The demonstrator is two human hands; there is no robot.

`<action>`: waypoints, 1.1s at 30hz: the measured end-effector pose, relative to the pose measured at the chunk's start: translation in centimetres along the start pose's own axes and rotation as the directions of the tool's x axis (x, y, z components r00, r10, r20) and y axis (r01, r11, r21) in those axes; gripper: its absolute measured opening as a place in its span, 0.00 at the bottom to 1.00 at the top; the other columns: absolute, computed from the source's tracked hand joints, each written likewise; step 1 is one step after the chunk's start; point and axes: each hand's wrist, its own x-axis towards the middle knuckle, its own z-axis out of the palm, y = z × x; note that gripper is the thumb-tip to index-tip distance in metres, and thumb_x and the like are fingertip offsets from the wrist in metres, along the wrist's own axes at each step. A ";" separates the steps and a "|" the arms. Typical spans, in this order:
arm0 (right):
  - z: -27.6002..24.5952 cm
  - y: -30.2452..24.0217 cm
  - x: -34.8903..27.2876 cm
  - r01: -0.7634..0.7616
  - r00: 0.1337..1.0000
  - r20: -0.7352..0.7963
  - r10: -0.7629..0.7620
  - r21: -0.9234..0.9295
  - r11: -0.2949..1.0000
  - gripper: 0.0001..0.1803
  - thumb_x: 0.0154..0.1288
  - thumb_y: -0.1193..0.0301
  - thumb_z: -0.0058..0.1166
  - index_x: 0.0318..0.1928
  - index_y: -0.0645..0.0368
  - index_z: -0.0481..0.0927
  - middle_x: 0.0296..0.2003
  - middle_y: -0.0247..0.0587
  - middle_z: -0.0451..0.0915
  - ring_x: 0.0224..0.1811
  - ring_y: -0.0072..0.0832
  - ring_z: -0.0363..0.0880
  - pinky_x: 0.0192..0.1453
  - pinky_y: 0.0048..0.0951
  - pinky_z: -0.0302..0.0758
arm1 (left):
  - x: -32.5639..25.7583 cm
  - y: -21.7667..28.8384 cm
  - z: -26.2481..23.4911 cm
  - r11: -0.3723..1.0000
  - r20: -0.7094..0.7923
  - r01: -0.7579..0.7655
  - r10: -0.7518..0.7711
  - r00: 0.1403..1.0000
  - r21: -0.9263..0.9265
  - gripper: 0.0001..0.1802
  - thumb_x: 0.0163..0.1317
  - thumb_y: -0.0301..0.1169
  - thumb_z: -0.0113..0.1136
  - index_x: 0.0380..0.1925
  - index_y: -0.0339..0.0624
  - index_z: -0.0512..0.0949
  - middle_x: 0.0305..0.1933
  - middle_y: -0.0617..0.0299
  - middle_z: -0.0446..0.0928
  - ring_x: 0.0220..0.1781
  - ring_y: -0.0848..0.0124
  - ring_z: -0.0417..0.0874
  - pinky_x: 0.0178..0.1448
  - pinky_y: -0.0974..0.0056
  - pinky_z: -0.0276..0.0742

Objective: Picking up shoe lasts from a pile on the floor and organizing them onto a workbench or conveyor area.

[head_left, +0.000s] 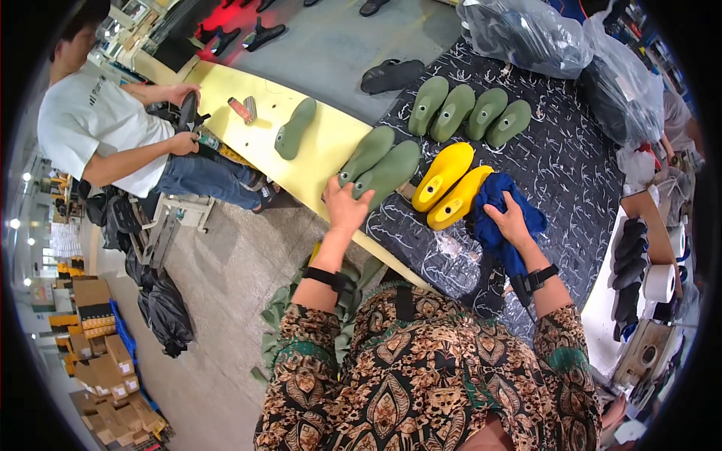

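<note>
I note two green shoe lasts lying side by side, toes pointing up-right, across the edge where the yellow table meets the dark patterned mat; my left hand rests on their heel ends. My right hand presses a crumpled blue cloth, which touches the nearer of two yellow shoe lasts lying parallel on the mat.

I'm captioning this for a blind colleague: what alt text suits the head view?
A person's left hand rests on a pair of green shoe lasts while the right hand presses a blue cloth beside two yellow lasts on a dark patterned table.
</note>
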 end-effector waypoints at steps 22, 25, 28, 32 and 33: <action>1.2 1.2 -0.4 -0.091 0.992 -0.096 0.087 -0.044 0.995 0.33 0.52 0.59 0.63 0.53 0.67 0.68 0.48 0.54 0.74 0.50 0.38 0.74 0.54 0.31 0.68 | -1.6 -0.1 -4.4 1.000 0.068 -0.018 0.017 0.998 0.005 0.18 0.41 0.33 0.69 0.34 0.36 0.80 0.49 0.44 0.66 0.48 0.49 0.73 0.51 0.55 0.70; 1.3 1.0 -0.6 -0.071 0.990 -0.121 0.065 -0.041 0.997 0.31 0.52 0.61 0.63 0.52 0.66 0.69 0.46 0.52 0.75 0.49 0.36 0.74 0.54 0.30 0.68 | -0.1 0.1 -4.5 0.989 -0.003 -0.059 0.059 0.998 -0.134 0.19 0.38 0.31 0.70 0.33 0.34 0.80 0.58 0.42 0.61 0.53 0.48 0.71 0.56 0.53 0.68; 1.2 0.2 -0.5 -0.074 0.995 -0.062 0.077 0.048 0.996 0.29 0.52 0.62 0.63 0.50 0.65 0.69 0.45 0.49 0.75 0.47 0.34 0.75 0.53 0.30 0.69 | 1.7 -1.0 -4.4 0.968 0.086 -0.064 0.088 0.992 -0.244 0.19 0.39 0.30 0.69 0.33 0.34 0.80 0.60 0.43 0.60 0.57 0.52 0.70 0.57 0.55 0.68; 1.0 -0.3 -0.6 -0.079 0.994 -0.076 0.081 0.030 0.996 0.27 0.53 0.63 0.63 0.50 0.64 0.70 0.44 0.48 0.76 0.46 0.33 0.75 0.52 0.29 0.69 | 2.7 -1.1 -3.7 0.953 0.110 -0.025 0.061 0.992 -0.303 0.18 0.41 0.28 0.69 0.34 0.30 0.79 0.58 0.44 0.63 0.55 0.54 0.71 0.56 0.59 0.68; 1.0 -0.2 -0.7 -0.079 0.994 -0.066 0.081 0.037 0.996 0.27 0.52 0.63 0.63 0.50 0.64 0.70 0.44 0.48 0.76 0.46 0.33 0.75 0.52 0.29 0.69 | 2.1 -0.6 -3.4 0.962 0.093 -0.040 0.068 0.993 -0.268 0.18 0.41 0.27 0.68 0.34 0.28 0.79 0.57 0.44 0.64 0.55 0.54 0.71 0.56 0.59 0.67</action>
